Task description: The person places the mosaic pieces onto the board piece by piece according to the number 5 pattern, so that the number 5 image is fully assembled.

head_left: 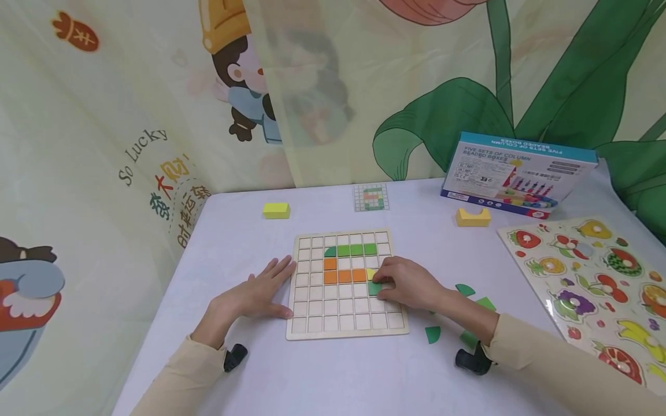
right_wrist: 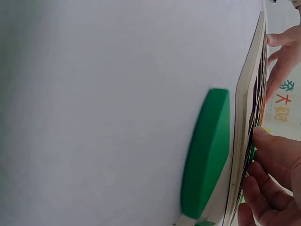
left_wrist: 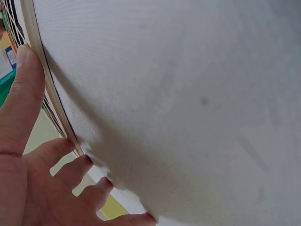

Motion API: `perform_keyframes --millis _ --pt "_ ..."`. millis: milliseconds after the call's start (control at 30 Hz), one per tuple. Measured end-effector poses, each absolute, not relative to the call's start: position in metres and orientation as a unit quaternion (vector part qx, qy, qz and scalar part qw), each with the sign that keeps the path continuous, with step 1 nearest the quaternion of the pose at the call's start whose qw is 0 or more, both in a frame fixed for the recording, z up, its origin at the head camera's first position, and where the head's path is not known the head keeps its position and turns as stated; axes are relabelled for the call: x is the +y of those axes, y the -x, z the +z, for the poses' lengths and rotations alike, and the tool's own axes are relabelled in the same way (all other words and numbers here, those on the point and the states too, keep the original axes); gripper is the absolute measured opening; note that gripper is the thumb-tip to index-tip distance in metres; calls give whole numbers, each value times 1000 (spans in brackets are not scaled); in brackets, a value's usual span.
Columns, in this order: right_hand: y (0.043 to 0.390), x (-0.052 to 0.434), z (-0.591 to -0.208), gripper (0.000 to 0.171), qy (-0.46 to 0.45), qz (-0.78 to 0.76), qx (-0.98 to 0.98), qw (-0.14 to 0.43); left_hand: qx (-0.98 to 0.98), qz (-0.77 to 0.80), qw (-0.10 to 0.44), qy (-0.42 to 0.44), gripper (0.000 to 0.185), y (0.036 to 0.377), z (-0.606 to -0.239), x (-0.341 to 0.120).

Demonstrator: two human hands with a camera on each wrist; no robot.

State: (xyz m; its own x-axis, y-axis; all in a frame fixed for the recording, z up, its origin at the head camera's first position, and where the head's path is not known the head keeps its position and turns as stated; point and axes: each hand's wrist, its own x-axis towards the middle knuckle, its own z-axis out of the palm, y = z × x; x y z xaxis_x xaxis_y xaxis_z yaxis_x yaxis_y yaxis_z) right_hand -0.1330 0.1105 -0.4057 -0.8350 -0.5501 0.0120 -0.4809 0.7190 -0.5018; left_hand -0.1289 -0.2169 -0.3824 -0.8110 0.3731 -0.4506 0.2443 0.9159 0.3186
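On the counter [head_left: 234, 231], a square grid board [head_left: 316, 307] lies flat at the centre. Left hand [head_left: 260, 294]: grip apart, fingers spread, thumb and fingertips touching the board's left edge. Right hand [head_left: 411, 283]: grip together, thumb and fingers pinching a green piece [head_left: 373, 289] at the board's right-hand part, just below a partly covered yellow piece [head_left: 370, 274]. Three orange squares [head_left: 345, 277] continue the yellow piece's row to the left; another orange square [head_left: 330, 264] sits above the leftmost. Upper row: a dark green quarter-round [head_left: 330, 252], then three light green squares [head_left: 356, 249]. Loose green pieces [head_left: 433, 334] lie right of the board, near the right forearm [head_left: 470, 312]. Beyond the board, a small patterned card [head_left: 372, 198] lies flat, with a yellow block [head_left: 276, 211] to its left and a yellow arched block [head_left: 473, 219] to its right. Farther right, a printed box [head_left: 515, 173] sits at the back of the counter, with a fruit-picture board [head_left: 606, 334] in front of it, toward the right edge
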Motion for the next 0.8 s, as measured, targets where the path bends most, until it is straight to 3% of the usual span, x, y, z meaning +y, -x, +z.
perform_keyframes --millis 233,567,800 --pt "137 123 -405 25 286 -264 917 88 943 124 265 -159 103 129 -383 -217" --pt "144 180 -398 24 231 -297 916 142 943 122 265 -162 102 129 -378 -215" --pt "136 212 -407 20 250 -283 914 148 943 121 267 -160 102 129 -378 -214"
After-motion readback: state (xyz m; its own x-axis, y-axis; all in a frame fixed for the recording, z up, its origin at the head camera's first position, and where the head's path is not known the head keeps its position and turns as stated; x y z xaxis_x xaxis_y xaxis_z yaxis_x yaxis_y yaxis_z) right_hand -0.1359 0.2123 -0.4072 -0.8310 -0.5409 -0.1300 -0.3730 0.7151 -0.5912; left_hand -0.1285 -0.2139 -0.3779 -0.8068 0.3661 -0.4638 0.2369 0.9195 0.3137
